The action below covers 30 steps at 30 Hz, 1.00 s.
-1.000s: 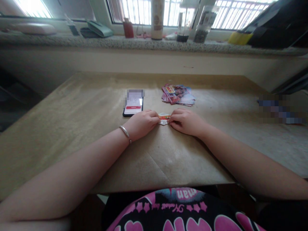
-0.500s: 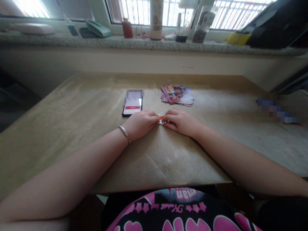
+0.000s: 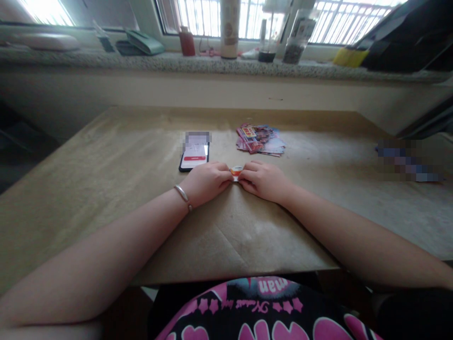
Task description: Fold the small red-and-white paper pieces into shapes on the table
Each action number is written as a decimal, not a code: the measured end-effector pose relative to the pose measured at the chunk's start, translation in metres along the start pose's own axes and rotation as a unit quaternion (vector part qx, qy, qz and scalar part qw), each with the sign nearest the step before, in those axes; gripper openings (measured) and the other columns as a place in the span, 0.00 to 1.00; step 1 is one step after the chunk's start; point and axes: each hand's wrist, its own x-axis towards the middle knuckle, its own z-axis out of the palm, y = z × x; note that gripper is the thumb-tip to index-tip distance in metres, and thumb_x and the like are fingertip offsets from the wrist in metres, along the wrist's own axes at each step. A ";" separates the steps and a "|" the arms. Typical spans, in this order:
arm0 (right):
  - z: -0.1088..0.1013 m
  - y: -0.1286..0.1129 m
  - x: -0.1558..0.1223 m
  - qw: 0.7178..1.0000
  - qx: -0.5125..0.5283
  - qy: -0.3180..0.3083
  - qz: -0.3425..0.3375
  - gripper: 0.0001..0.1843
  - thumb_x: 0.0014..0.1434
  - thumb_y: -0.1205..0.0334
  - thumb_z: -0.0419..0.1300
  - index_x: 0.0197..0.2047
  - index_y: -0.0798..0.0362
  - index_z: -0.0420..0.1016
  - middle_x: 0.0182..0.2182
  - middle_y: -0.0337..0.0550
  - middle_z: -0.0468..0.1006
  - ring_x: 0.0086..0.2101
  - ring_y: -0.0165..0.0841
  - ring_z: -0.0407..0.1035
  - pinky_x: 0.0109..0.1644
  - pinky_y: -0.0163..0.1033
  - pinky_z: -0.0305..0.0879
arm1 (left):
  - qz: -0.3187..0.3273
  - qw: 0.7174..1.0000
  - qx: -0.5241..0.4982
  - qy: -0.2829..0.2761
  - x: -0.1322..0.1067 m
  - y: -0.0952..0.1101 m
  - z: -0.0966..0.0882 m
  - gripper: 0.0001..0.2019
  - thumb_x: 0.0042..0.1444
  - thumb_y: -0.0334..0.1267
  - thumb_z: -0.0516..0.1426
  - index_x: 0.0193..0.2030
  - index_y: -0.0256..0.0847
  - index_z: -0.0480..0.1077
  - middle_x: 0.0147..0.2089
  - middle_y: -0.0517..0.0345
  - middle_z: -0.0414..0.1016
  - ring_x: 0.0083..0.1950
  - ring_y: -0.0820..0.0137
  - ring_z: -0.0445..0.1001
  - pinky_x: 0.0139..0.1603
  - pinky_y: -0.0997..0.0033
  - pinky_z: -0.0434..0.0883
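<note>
- Right hand [image 3: 264,180] has moved closer to the left hand [image 3: 208,183]; fingertips of both pinch the paper [image 3: 236,172], showing less of it, apparently for tighter work.
- Paper: between the table's [image 3: 226,226] near and far edges.
- Towards far edge: phone [image 3: 194,158], cards [image 3: 260,140].

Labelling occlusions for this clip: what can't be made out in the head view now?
All in the head view:
The paper piece: ends covered by the left hand and right hand.
Phone: upper screen pixelated.
Far-right item: pixelated, unidentifiable.
Printed pile: overlap hides the count.
Black object, upper right: cut off by the picture's edge.
</note>
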 end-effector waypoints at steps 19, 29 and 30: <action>0.007 0.006 0.006 0.978 0.173 -0.002 0.112 0.07 0.56 0.66 0.53 0.32 0.55 0.72 0.30 0.43 0.72 0.33 0.32 0.65 0.38 0.35 0.58 | 0.057 0.997 0.032 -0.049 -0.003 -0.001 -0.014 0.11 0.59 0.34 0.52 0.46 0.38 0.71 0.38 0.54 0.77 0.37 0.70 0.75 0.37 0.73 0.69; 0.008 0.005 0.004 0.975 0.159 -0.007 0.157 0.08 0.58 0.63 0.54 0.32 0.54 0.73 0.30 0.43 0.73 0.32 0.32 0.65 0.37 0.35 0.57 | 0.080 0.996 0.039 -0.022 -0.004 -0.001 -0.009 0.13 0.62 0.36 0.50 0.49 0.41 0.72 0.40 0.53 0.76 0.39 0.69 0.74 0.40 0.71 0.70; 0.009 0.005 0.004 0.975 0.157 -0.007 0.158 0.08 0.58 0.63 0.54 0.33 0.54 0.73 0.30 0.43 0.74 0.33 0.32 0.66 0.37 0.35 0.57 | 0.081 0.995 0.046 -0.019 -0.004 -0.001 -0.008 0.13 0.62 0.36 0.50 0.49 0.41 0.72 0.39 0.53 0.76 0.38 0.69 0.74 0.39 0.71 0.70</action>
